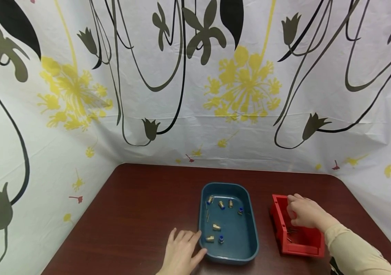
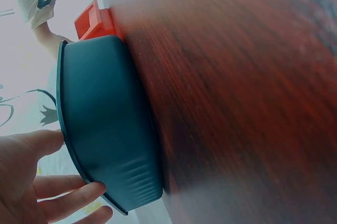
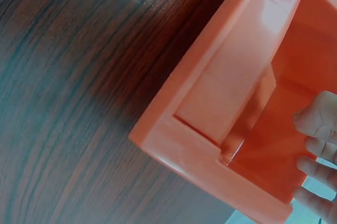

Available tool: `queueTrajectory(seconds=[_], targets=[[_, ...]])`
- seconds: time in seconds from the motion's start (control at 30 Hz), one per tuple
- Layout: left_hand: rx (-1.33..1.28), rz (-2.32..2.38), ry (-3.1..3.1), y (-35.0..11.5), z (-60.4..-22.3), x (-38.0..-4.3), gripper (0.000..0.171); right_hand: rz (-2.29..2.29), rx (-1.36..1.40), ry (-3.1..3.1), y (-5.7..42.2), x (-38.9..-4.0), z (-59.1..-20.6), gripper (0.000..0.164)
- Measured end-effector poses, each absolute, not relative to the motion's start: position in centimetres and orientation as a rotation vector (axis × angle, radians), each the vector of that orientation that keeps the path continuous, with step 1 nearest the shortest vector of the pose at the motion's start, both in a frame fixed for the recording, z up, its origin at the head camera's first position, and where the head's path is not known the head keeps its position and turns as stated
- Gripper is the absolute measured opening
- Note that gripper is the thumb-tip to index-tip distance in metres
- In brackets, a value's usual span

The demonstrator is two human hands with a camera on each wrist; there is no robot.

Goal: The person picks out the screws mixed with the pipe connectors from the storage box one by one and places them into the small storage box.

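A teal tray (image 1: 253,244) sits mid-table and holds several brass fittings (image 1: 216,227), some with blue caps (image 1: 221,239). My left hand (image 1: 192,244) lies flat on the table at the tray's near left corner, its straight fingers touching the rim. In the left wrist view those fingers (image 2: 68,192) spread beside the tray's outer wall (image 2: 105,129). To the right stands a red bin (image 1: 278,223) with small dark parts (image 1: 291,230) in it. My right hand (image 1: 300,214) reaches into the bin with curled fingers (image 3: 316,129). What they hold, if anything, is hidden.
The dark wooden table (image 1: 137,217) is closed in at the back and on both sides by a white flowered curtain (image 1: 195,95). The red bin (image 3: 231,97) stands near the table's right edge, with bare wood left of the tray.
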State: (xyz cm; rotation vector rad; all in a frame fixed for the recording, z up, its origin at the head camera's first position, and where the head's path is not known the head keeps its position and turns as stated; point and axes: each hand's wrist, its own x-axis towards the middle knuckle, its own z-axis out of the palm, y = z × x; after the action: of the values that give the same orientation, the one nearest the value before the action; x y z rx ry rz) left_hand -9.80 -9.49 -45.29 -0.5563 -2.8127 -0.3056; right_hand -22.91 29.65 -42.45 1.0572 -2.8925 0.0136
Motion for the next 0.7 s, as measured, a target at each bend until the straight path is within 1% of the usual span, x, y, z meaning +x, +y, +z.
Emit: queueTrajectory(seconds=[0.33, 0.7], targets=[[-0.557, -0.322, -2.819, -9.4, -45.3, -9.8, 0.041, 0.013, 1.012, -2.897, 29.7, -23.0, -41.8, 0.033], [-0.549, -0.332, -2.818, -9.4, -45.3, -9.8, 0.040, 0.003, 0.995, -2.842, 29.7, -23.4, -38.4, 0.024]])
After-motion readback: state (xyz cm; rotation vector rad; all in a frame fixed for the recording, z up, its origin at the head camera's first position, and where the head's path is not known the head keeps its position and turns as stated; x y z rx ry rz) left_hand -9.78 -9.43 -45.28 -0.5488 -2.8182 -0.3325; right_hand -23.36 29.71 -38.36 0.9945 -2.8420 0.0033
